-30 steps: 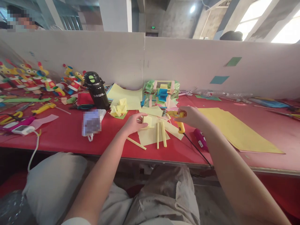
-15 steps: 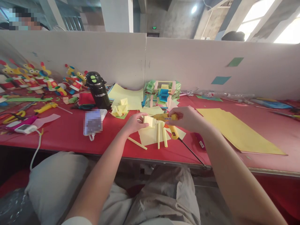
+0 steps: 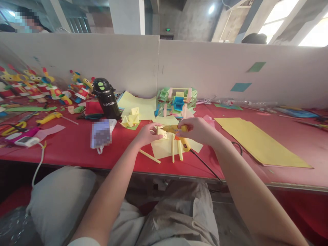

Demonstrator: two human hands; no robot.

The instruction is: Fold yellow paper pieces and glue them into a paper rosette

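Clearly legible on the black flask (image 3: 106, 97) was the white word "DAWN", the only writing that could be read; the flask stood upright on the red counter (image 3: 71, 145) left of the hands. At the middle, the left hand (image 3: 147, 134) had its fingers closed on a small folded piece of yellow paper (image 3: 162, 132), pinching it just above a pale yellow sheet (image 3: 164, 148) that lay flat on the counter. The right hand (image 3: 201, 130) gripped a yellow glue gun (image 3: 176, 129), its fingers wrapped around the body, the nozzle pointing left and touching or nearly touching the folded piece. A black cord (image 3: 205, 165) ran from the gun toward the counter's near edge. Thin yellow paper sticks (image 3: 176, 150) lay on the sheet beneath the gun. Behind stood a green and blue paper model (image 3: 176, 100); a large yellow sheet (image 3: 258, 143) lay to the right, well apart.
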